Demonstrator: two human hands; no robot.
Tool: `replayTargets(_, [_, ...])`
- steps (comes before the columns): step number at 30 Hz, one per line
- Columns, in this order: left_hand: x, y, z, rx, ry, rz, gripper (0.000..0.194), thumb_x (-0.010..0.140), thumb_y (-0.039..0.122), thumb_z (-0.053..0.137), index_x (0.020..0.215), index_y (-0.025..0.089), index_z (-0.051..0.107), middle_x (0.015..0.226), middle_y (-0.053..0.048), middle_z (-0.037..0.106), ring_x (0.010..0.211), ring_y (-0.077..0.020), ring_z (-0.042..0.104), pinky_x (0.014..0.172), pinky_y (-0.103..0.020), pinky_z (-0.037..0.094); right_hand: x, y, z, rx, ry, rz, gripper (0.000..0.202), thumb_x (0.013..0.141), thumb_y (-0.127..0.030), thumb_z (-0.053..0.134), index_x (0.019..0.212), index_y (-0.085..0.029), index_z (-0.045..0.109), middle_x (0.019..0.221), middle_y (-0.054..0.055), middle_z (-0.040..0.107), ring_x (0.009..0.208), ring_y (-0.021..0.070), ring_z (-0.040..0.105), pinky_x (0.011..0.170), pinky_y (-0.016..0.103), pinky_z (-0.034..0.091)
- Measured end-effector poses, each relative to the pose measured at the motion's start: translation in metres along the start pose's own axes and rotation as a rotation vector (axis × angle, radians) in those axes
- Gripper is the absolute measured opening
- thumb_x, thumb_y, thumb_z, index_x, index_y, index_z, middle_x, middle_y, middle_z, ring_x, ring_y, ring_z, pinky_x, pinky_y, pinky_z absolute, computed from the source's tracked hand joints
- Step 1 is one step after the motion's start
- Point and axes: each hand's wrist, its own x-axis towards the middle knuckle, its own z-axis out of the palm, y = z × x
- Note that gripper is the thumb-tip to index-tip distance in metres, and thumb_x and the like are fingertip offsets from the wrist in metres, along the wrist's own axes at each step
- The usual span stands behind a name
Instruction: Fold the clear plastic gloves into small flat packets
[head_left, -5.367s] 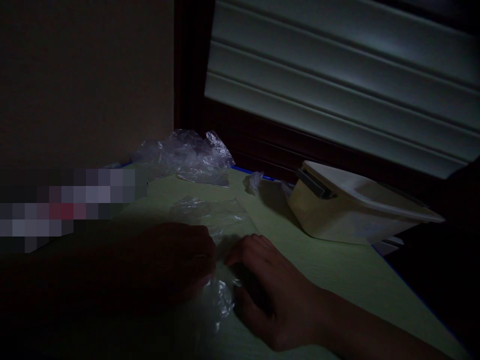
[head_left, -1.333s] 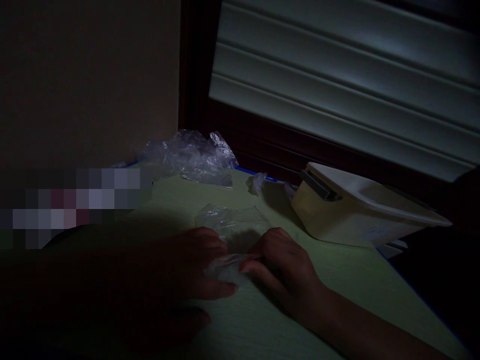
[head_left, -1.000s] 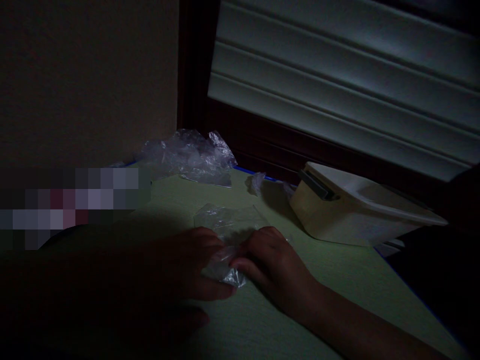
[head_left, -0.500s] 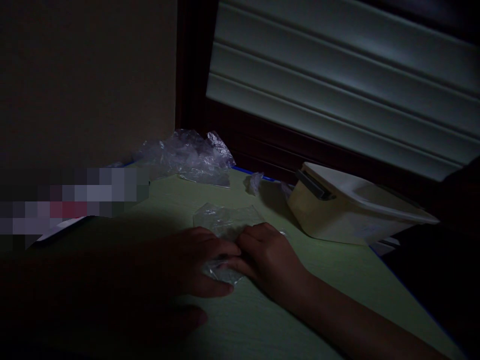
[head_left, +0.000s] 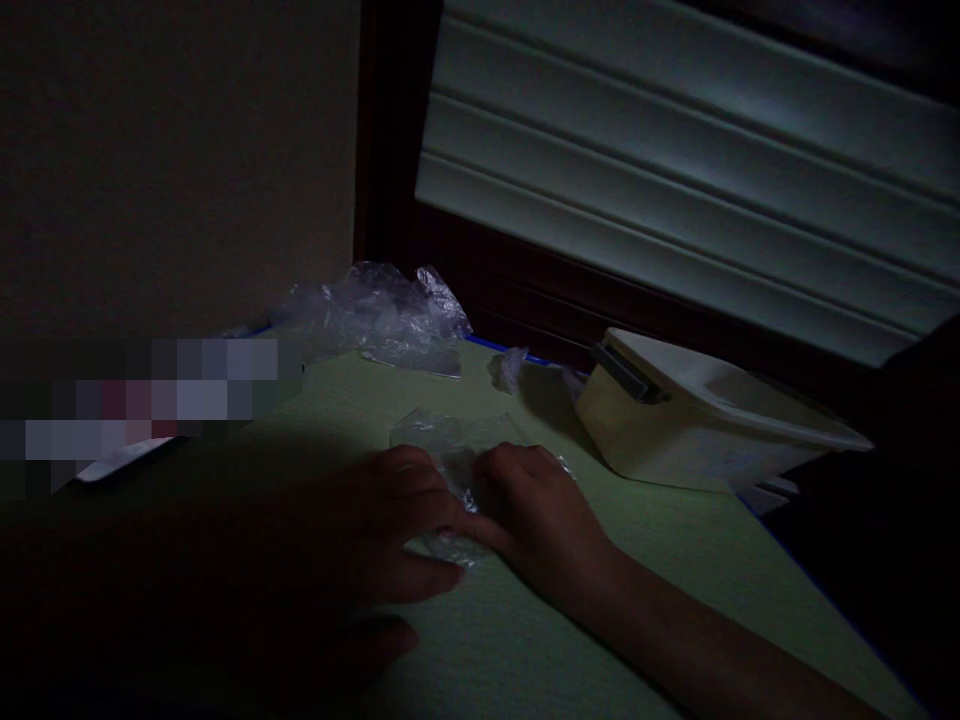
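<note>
A clear plastic bag (head_left: 450,432) lies on the green table (head_left: 510,630) beneath both hands. My left hand (head_left: 397,530) is in deep shadow; its thumb and lower fingers are apart and its upper fingers rest on the bag. My right hand (head_left: 536,500) is on the bag's right part, fingers curled down onto the film, its thumb stretched toward the left hand's fingertips. The fingertips of both hands meet or nearly meet over the bag. Whether the right fingers pinch the film is hard to see in the dim light.
Crumpled clear plastic bags (head_left: 382,315) are heaped at the table's back corner, with a small plastic scrap (head_left: 511,368) beside them. A pale bin (head_left: 660,430) with a grey handle stands at the right. A blurred-out item (head_left: 187,400) lies at the left. Slatted shutters (head_left: 675,170) rise behind.
The right hand's curled fingers have drawn slightly away from the left hand's fingertips, and more of the film shows between them. The bin and heaped bags stay in place.
</note>
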Motion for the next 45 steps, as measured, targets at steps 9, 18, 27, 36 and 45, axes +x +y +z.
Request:
replayTargets(9, [0.008,0.008,-0.007,0.061,0.063,0.022,0.036,0.102,0.027,0.022,0.101,0.015,0.057,0.102,-0.008,0.067,0.085,-0.0198,0.058,0.075,-0.032,0.048,-0.001,-0.001,-0.003,0.018,-0.068,0.042,0.032,0.08,-0.044,0.073,0.079,-0.016,0.058,0.073,0.004,0.064,0.067,0.0205,0.059,0.062,0.03,0.039])
replayTargets(18, [0.002,0.001,0.001,-0.059,-0.072,-0.04,0.021,0.083,0.034,0.058,0.099,0.02,0.06,0.101,-0.007,0.064,0.092,-0.0245,0.056,0.083,-0.035,0.046,-0.005,0.005,-0.005,-0.038,-0.021,0.117,0.007,0.085,-0.019,0.067,0.089,-0.015,0.062,0.084,0.008,0.064,0.078,0.0233,0.058,0.071,0.035,0.044])
replayTargets(27, [0.003,0.004,0.003,-0.032,0.019,-0.075,0.032,0.095,0.034,0.034,0.096,0.019,0.062,0.094,-0.007,0.066,0.082,-0.0228,0.057,0.073,-0.034,0.047,-0.016,-0.018,-0.016,-0.055,-0.027,-0.164,0.023,0.095,-0.015,0.048,0.077,-0.017,0.063,0.068,0.003,0.06,0.059,0.016,0.051,0.054,0.027,0.038])
replayTargets(36, [-0.013,0.007,0.015,-0.015,-0.005,-0.134,0.049,0.079,0.022,0.053,0.128,0.022,0.044,0.121,-0.008,0.058,0.116,-0.0271,0.049,0.104,-0.04,0.039,-0.01,-0.008,-0.018,-0.157,-0.307,0.122,0.013,0.093,-0.016,0.055,0.082,-0.017,0.062,0.078,0.004,0.064,0.069,0.016,0.061,0.063,0.025,0.044])
replayTargets(45, [-0.016,0.001,0.015,0.105,0.047,-0.057,0.049,0.081,0.027,0.051,0.129,0.021,0.045,0.122,-0.007,0.059,0.112,-0.0258,0.052,0.103,-0.037,0.041,-0.003,0.018,-0.024,-0.428,-0.411,0.317,0.015,0.092,-0.006,0.048,0.091,-0.015,0.06,0.083,0.01,0.067,0.073,0.0224,0.066,0.06,0.029,0.044])
